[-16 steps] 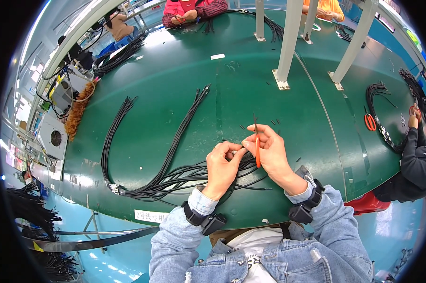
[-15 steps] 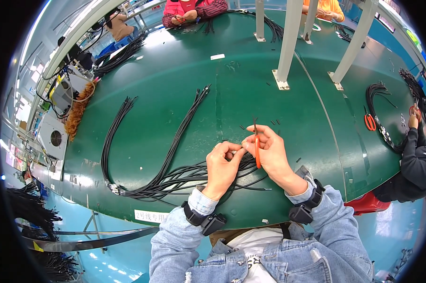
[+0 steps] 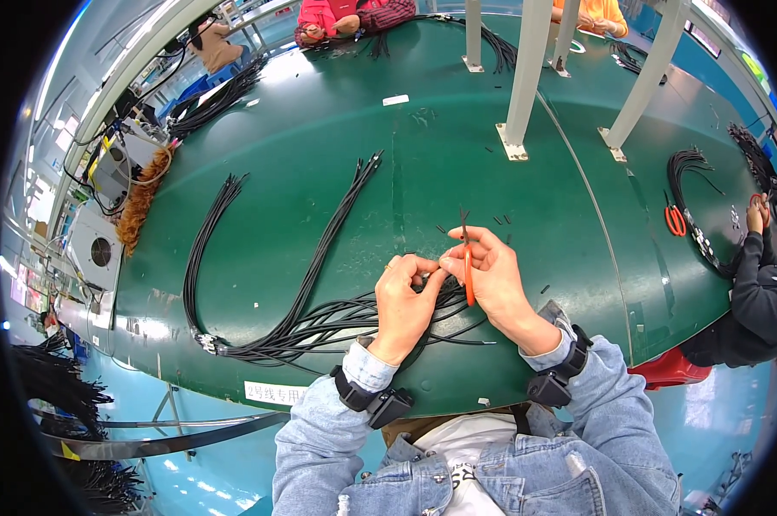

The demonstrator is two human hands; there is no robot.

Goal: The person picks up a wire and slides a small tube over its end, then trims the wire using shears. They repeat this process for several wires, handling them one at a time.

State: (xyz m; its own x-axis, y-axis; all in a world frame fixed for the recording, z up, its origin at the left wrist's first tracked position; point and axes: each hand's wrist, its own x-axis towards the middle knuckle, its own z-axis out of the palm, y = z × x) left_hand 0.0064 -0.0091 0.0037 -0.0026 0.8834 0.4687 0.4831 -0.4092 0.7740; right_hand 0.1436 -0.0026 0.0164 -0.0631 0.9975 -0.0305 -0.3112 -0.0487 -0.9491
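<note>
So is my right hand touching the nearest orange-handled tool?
Touching. The head view shows the nearest orange-handled tool held in the right hand, lying against it with no gap.

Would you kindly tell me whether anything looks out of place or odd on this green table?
Slightly: a few short black pieces lie scattered loose on the green tabletop just beyond the right hand, apart from the bundled black cables, so they look like stray scraps. Nothing looks spilled.
</note>
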